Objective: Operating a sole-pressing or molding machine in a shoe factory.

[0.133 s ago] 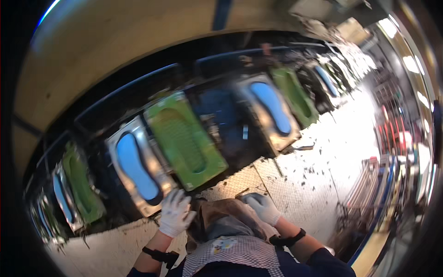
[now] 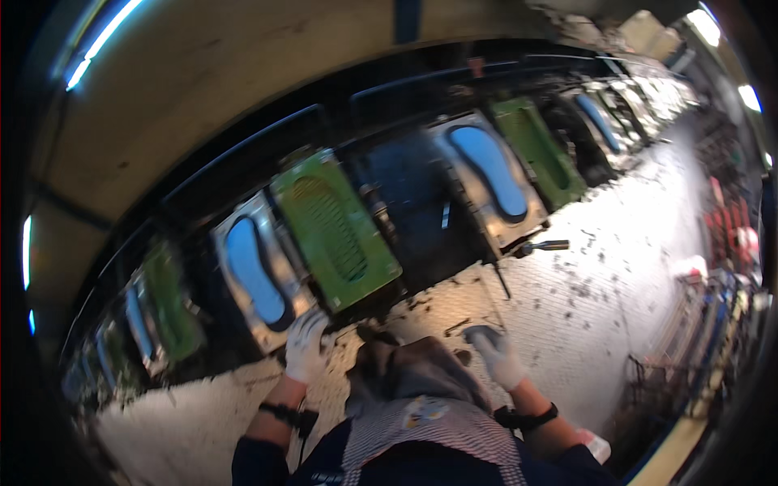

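Note:
My left hand [image 2: 308, 347], in a white glove, is at the near end of an open metal mould half [image 2: 293, 296] on the left. Its fingers are stretched out beside the mould's lower edge; I cannot tell whether they touch it. A blue insole with a dark rim [image 2: 254, 263] lies in that mould half. Hinged beside it is a green mould half [image 2: 336, 235] with a textured sole-shaped hollow. My right hand [image 2: 498, 356], gloved with grey fingertips, hangs above the floor to the right of my apron. Its fingers extend loosely with nothing visible in them.
Another open mould on the right holds a blue insole [image 2: 488, 172] beside a green half [image 2: 539, 152]. A black handle [image 2: 545, 245] juts out near it. More moulds line the curved machine both ways. Dark scraps litter the metal floor [image 2: 559, 308]. A rack [image 2: 689, 348] stands right.
The view has tilted, and the moulds appear shifted slightly up and right. My right hand has moved a little outward from my apron, its fingers looking straighter. My left hand stays near the same mould.

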{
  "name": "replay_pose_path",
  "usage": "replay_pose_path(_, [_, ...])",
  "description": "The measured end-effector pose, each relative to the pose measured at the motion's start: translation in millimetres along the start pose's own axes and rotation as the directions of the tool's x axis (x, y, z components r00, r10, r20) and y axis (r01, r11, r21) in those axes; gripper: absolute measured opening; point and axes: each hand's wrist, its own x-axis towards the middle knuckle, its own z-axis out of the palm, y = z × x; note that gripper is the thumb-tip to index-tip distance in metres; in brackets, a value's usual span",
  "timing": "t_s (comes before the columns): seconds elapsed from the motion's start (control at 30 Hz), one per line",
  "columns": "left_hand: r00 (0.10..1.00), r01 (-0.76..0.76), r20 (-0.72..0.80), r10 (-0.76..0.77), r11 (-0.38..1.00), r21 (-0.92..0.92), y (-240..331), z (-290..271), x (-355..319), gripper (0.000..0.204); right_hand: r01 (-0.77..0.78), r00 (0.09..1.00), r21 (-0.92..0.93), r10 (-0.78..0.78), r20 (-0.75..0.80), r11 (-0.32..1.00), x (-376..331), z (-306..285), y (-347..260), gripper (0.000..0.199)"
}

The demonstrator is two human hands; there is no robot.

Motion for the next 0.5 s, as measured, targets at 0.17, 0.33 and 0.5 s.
replay_pose_path(0.17, [0.983, -0.021, -0.182, 0.039, 0.995, 0.098, 126.5, -7.3, 65.1, 0.041, 0.013, 0.990, 0.102, 0.002, -0.144, 0.995, -35.0, -120.1, 86.2, 0.029])
replay_pose_path(0.33, [0.987, -0.066, 0.126, 0.096, 0.972, -0.224, 276.0, 72.6, 71.1, 0.033, -0.003, 0.988, 0.215, 0.036, -0.148, 0.977, -91.0, -217.5, 144.3, 0.029])
replay_pose_path(0.5, [0.673, 0.186, 0.725, 0.147, 0.915, -0.358, 316.2, 220.7, 41.5, 0.050, 0.023, 0.930, 0.228, 0.063, -0.361, 0.973, -186.0, -345.6, 184.1, 0.031])
